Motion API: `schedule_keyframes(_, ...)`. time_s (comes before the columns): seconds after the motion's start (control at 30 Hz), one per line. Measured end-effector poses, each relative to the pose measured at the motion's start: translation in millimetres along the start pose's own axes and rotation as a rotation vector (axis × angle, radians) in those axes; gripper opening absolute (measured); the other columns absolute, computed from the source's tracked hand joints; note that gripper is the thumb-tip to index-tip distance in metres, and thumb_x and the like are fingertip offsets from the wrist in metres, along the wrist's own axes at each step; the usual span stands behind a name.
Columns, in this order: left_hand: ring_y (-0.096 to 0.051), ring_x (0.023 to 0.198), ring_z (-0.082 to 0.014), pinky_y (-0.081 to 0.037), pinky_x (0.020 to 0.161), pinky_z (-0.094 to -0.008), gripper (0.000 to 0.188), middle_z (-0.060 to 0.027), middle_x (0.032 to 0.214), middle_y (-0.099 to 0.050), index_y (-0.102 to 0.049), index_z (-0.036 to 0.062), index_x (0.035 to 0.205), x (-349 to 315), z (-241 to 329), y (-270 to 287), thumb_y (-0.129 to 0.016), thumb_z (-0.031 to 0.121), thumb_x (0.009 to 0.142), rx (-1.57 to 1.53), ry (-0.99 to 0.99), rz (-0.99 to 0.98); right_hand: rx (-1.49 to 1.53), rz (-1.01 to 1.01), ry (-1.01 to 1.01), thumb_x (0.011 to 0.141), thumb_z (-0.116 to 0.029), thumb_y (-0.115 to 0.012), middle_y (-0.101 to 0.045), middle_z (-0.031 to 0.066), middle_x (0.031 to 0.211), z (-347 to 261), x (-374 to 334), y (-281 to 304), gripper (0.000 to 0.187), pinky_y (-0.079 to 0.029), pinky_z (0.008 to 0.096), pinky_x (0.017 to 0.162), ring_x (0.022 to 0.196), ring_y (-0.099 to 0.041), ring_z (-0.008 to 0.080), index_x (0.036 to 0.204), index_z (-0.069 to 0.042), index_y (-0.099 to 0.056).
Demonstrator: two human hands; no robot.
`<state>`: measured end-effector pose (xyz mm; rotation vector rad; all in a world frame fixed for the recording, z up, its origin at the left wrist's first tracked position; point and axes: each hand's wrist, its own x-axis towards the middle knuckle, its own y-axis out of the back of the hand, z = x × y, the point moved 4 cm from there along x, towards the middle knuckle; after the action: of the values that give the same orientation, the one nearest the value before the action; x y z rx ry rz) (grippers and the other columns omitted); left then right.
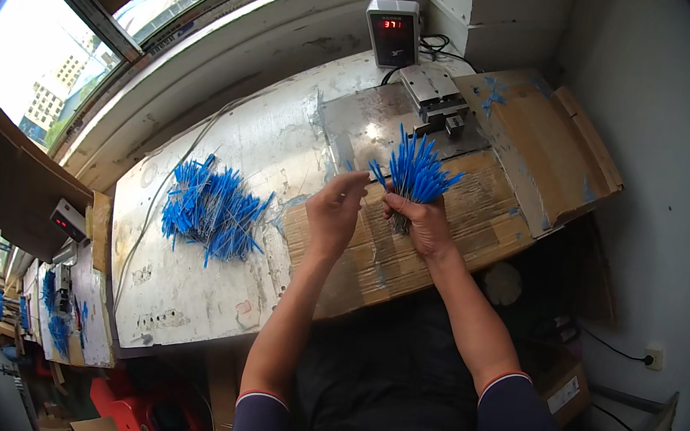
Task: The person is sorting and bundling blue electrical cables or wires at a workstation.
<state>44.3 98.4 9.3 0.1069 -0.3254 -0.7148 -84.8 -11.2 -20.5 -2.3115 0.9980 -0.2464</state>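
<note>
My right hand [422,223] is closed round a thick bundle of thin metal wires with blue sleeves [417,171]. The blue ends fan out upward, and bare silvery wire ends show below the fist. Just left of the bundle, my left hand [335,214] has its fingers pinched together. A small blue tip [350,166] shows beside those fingertips; whether they hold it I cannot make out. On the left part of the white table [289,112] lies a loose heap of the same blue-sleeved wires [211,207].
A metal fixture [432,96] stands beyond my right hand, with a box with a red digital display [392,34] and black cables behind it. Cardboard [537,145] covers the table's right side. A second workbench [93,304] with blue pieces and a red object [153,417] are at lower left.
</note>
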Motion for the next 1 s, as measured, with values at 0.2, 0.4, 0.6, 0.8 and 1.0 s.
schedule_keyframes(0.2, -0.070, 0.081, -0.0097, -0.054, 0.063, -0.0230, 0.022, -0.0068, 0.098, -0.076, -0.058, 0.0030, 0.116, -7, 1, -18, -0.068, 0.005, 0.097, -0.107, -0.026, 0.074, 0.076, -0.020, 0.040, 0.085, 0.000, -0.076, -0.071, 0.0069, 0.095, 4, 3, -1, 0.023, -0.058, 0.0340, 0.067, 0.077, -0.069, 0.0182, 0.108, -0.001, -0.069)
schedule_keyframes(0.4, -0.069, 0.083, -0.0131, -0.055, 0.067, -0.0249, 0.034, -0.0088, 0.104, -0.074, -0.052, 0.0025, 0.124, -10, 12, -22, -0.070, 0.005, 0.095, 0.111, -0.084, 0.096, 0.092, -0.139, -0.093, 0.084, 0.003, -0.076, -0.072, 0.0089, 0.097, 1, 0, 2, 0.025, -0.059, 0.0317, 0.060, 0.077, -0.070, 0.0173, 0.108, 0.000, -0.070)
schedule_keyframes(0.6, -0.058, 0.124, -0.0217, -0.051, 0.098, -0.0361, 0.049, -0.0156, 0.143, -0.057, -0.045, 0.0020, 0.145, 9, 28, -13, -0.062, 0.022, 0.103, -0.180, -0.052, -0.026, 0.006, -0.129, -0.086, 0.081, 0.002, -0.079, -0.072, 0.0072, 0.092, -4, -6, -6, 0.029, -0.057, 0.0287, 0.063, 0.074, -0.069, 0.0159, 0.109, -0.001, -0.071)
schedule_keyframes(0.8, -0.055, 0.131, -0.0241, -0.043, 0.109, -0.0365, 0.054, -0.0155, 0.144, -0.057, -0.053, 0.0000, 0.145, 40, 49, -12, -0.046, 0.040, 0.110, -0.242, -0.095, -0.236, -0.097, -0.228, -0.101, 0.077, -0.001, -0.084, -0.072, 0.0050, 0.092, 3, -5, -6, 0.035, -0.057, 0.0284, 0.064, 0.074, -0.069, 0.0144, 0.110, -0.002, -0.070)
schedule_keyframes(1.0, -0.068, 0.110, -0.0222, -0.052, 0.096, -0.0330, 0.041, -0.0154, 0.116, -0.073, -0.067, 0.0013, 0.128, 27, 62, -8, -0.056, 0.035, 0.106, 0.019, -0.142, -0.381, -0.012, -0.296, -0.068, 0.077, -0.003, -0.085, -0.072, 0.0056, 0.090, 8, -4, -4, 0.036, -0.057, 0.0278, 0.061, 0.071, -0.069, 0.0136, 0.109, -0.002, -0.069)
